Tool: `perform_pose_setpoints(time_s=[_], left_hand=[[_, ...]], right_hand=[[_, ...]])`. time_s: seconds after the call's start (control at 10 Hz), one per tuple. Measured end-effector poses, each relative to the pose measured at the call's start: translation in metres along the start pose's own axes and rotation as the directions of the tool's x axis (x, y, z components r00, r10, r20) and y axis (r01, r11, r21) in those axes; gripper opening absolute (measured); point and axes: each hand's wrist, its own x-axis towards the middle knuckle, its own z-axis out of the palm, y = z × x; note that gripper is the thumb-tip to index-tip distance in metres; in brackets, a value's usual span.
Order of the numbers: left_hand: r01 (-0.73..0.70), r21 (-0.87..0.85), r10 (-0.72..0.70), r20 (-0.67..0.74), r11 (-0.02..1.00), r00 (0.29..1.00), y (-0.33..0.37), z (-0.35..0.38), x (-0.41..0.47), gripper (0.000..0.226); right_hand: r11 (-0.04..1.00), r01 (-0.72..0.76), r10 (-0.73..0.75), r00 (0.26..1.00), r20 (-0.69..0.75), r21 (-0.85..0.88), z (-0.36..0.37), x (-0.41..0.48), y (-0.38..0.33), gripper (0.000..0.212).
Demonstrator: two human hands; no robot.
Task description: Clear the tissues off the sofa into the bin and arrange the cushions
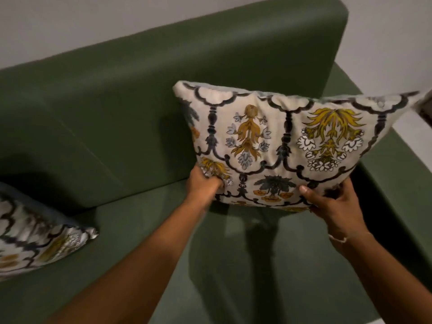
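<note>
A cream cushion (275, 146) printed with yellow, blue and dark floral shapes stands upright near the right end of the green sofa (131, 94), just above the seat. My left hand (205, 185) grips its lower left edge. My right hand (336, 204) grips its lower right corner, thumb on the front. A second cushion (35, 239) of the same print lies tilted on the seat at the far left, partly cut off by the frame. No tissues or bin are in view.
The sofa's backrest (210, 54) rises behind the cushion and its right armrest (397, 174) runs beside it. A pale wall (70, 24) stands behind the sofa. The green seat (163, 230) stretches between the two cushions.
</note>
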Motion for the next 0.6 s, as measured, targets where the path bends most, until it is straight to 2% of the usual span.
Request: perform_pose_setpoints(time_s=[0.1,0.2,0.3,0.4,0.5,0.6], left_hand=[[-0.052,-0.078,0.039,-0.155,0.996,0.987,-0.015,-0.044,-0.015,0.063],[-0.018,-0.152,-0.018,-0.231,0.988,0.973,-0.033,-0.071,-0.023,0.064],[-0.011,-0.160,-0.024,-0.211,0.987,0.977,-0.051,-0.073,-0.020,0.066],[-0.011,-0.141,-0.010,-0.151,0.990,0.988,-0.063,-0.071,-0.007,0.070],[-0.021,-0.091,0.011,-0.105,0.996,0.994,-0.078,-0.085,-0.001,0.080],[0.006,0.021,-0.004,-0.075,1.000,0.997,-0.092,-0.108,-0.022,0.097]], right_hand=[[0.999,0.032,-0.034,0.991,0.131,0.016,0.035,0.008,-0.004,0.074],[1.000,-0.004,-0.001,0.965,0.264,0.017,0.067,0.024,0.005,0.072],[0.999,-0.018,0.030,0.963,0.266,-0.048,0.083,0.040,0.023,0.075],[0.988,-0.044,0.074,0.974,0.212,-0.145,0.084,0.045,0.035,0.078],[0.983,-0.003,0.025,0.993,0.118,-0.185,0.087,0.024,0.035,0.081],[0.981,-0.022,0.006,0.997,-0.082,-0.194,0.091,-0.022,0.019,0.088]])
